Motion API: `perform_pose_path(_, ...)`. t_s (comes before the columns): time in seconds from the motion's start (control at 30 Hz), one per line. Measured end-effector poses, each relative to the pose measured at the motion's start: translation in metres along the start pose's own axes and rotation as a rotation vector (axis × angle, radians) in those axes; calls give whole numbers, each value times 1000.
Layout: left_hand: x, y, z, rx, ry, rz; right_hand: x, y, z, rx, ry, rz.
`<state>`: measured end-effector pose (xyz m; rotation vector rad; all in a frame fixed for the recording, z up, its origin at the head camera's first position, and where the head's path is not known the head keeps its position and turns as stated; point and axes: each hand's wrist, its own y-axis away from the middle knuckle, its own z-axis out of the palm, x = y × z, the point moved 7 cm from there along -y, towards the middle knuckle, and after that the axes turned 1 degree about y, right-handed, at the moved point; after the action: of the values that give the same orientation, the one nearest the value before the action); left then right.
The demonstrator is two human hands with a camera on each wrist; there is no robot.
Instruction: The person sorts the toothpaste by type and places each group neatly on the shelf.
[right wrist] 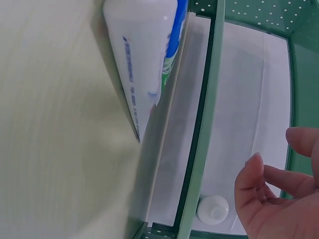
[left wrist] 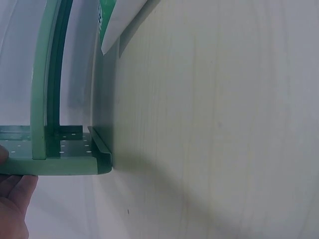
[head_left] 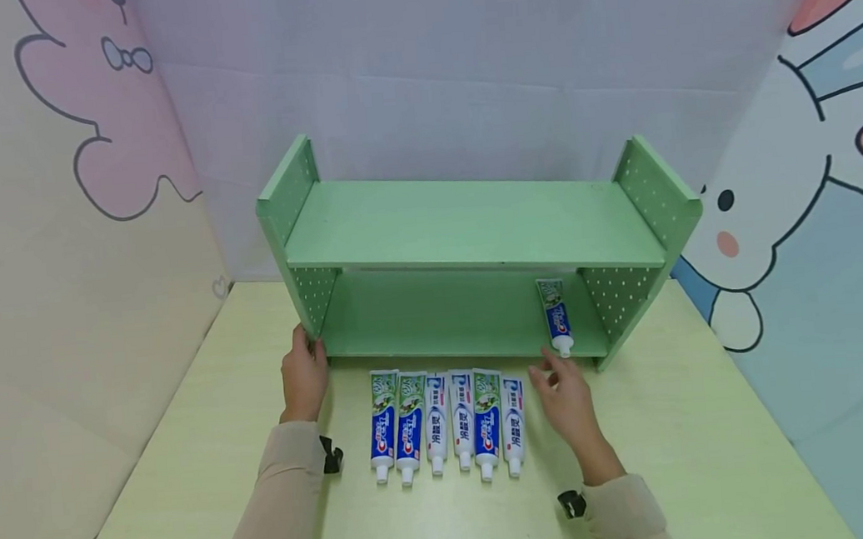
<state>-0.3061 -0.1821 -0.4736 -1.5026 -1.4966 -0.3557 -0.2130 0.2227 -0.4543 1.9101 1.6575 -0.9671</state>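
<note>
My left hand point(head_left: 305, 377) grips the lower left side panel of the green two-tier shelf point(head_left: 465, 217); in the left wrist view its fingers point(left wrist: 20, 194) are on one side of the panel, the thumb on the other. A blue-and-green Crest toothpaste tube point(head_left: 555, 315) lies on the lower board near the right end, its white cap point(right wrist: 213, 210) toward the front edge. Just in front of that cap is my right hand point(head_left: 566, 394), fingers loosely bent, with nothing held. Before the shelf, several toothpaste tubes lie in a row, among them a Crest tube point(head_left: 385, 423) and a white-and-blue tube point(head_left: 513, 427).
The shelf stands on a pale wooden table point(head_left: 713, 433). Behind it hangs a plain light cloth point(head_left: 462, 67). Cartoon-printed walls flank the table, with a rabbit point(head_left: 744, 222) at the right. The upper board point(head_left: 465, 217) and raised side panels overhang the lower board.
</note>
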Motion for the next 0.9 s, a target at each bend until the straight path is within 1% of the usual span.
perform_pose_path(0.2,0,0,0,0,-2,2,2,8,8,-38,-1,38)
perform_pose_path(0.37,-2,-1,1,-2,-12,0,5,14,13,-53,1,62)
perform_pose_path(0.5,-1,-1,1,-6,-7,0,9,19,18,-66,15,96)
perform_pose_path(0.77,-1,0,1,-18,5,-23,13,26,27,-103,24,124)
perform_pose_path(0.9,-1,1,1,-21,8,-22,17,29,33,-111,37,149)
